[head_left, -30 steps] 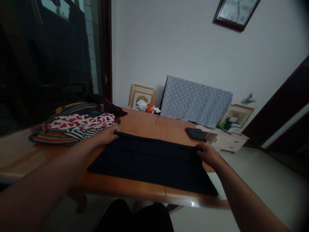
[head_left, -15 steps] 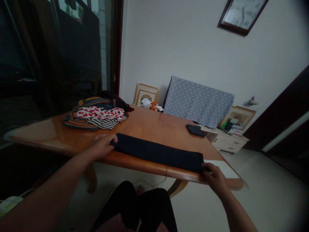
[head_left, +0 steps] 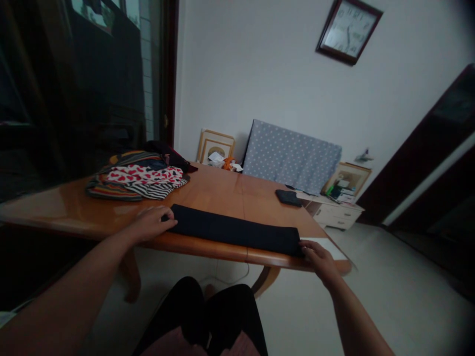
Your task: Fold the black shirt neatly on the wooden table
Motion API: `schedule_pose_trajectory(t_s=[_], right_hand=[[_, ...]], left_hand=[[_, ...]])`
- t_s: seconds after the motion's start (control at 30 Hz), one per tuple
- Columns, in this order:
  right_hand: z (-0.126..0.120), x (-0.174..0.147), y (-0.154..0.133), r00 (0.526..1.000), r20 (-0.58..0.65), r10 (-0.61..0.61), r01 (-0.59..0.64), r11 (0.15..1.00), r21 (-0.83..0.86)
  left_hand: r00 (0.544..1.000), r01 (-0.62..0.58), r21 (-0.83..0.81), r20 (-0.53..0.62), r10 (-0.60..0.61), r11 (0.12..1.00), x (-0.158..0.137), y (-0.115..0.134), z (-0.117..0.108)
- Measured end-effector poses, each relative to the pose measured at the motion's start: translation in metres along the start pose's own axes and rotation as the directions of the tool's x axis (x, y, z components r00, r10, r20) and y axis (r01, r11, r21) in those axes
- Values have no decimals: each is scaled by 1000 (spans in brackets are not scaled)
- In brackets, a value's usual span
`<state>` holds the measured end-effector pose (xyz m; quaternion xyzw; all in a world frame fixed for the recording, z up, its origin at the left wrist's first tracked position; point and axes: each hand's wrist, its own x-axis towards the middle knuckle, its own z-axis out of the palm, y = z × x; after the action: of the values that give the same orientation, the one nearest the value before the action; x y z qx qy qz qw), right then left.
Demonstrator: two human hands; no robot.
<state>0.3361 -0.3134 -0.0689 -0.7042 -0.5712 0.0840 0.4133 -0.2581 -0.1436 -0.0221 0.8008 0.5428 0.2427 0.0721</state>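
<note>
Lying folded into a long narrow strip near the front edge of the wooden bench (head_left: 222, 190), a dark cloth (head_left: 233, 232) stretches from one hand to the other. The left hand (head_left: 150, 223) rests palm down on the bench at the cloth's left end, its fingers (head_left: 165, 217) spread and loosely laid against the fabric; this grip is open, pressing rather than pinching. The right hand (head_left: 319, 257) sits at the cloth's right end, right at the bench edge, with its fingers curled toward the corner of the fabric; whether that grip is actually clamped on the cloth cannot be told from this angle. Just beyond the right hand a pale sheet (head_left: 328, 246) lies flat on the bench corner. Farther back on the left side of the bench sits a pile of clothes (head_left: 139, 178), with a red-and-white patterned piece on top and striped pieces under it, well apart from the dark cloth. A small dark pouch (head_left: 287, 198) lies near the far right edge of the bench. Behind the bench a dotted grey cover (head_left: 291, 158) leans by the wall, picture frames (head_left: 215, 146) stand beside it, and a clock (head_left: 349, 29) hangs above. The person's dark-clad knees (head_left: 208, 316) show below the bench edge.
</note>
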Motion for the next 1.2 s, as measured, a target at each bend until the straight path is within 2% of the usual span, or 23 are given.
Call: schedule_pose_trajectory(t_s=[0.07, 0.17, 0.23, 0.4, 0.5, 0.63, 1.0, 1.2], right_hand=[[-3, 10, -5, 994, -83, 65, -66, 998, -17], [0, 35, -14, 983, -167, 74, -100, 984, -148], [6, 53, -20, 992, -108, 63, -88, 964, -251], [26, 87, -28, 998, 23, 60, -49, 946, -320], [32, 93, -26, 991, 100, 91, -49, 930, -364], [33, 92, -22, 980, 137, 141, -73, 907, -414], [33, 83, -17, 984, -31, 178, -165, 813, -559], [24, 82, -27, 972, -31, 232, -209, 799, -563]], left_hand=[[998, -32, 28, -50, 34, 999, 10, 6, 0], [989, -112, 14, -92, 113, 994, 29, 19, 10], [981, -175, 5, -78, 175, 985, 40, 28, 21], [966, -257, 36, 28, 256, 966, 53, 36, 56], [973, -218, 80, 95, 211, 973, 50, 34, 67], [977, -172, 122, 147, 153, 978, 43, 36, 69], [965, -86, 158, 258, 43, 984, 44, 43, 69], [956, -83, 170, 291, 31, 982, 45, 43, 68]])
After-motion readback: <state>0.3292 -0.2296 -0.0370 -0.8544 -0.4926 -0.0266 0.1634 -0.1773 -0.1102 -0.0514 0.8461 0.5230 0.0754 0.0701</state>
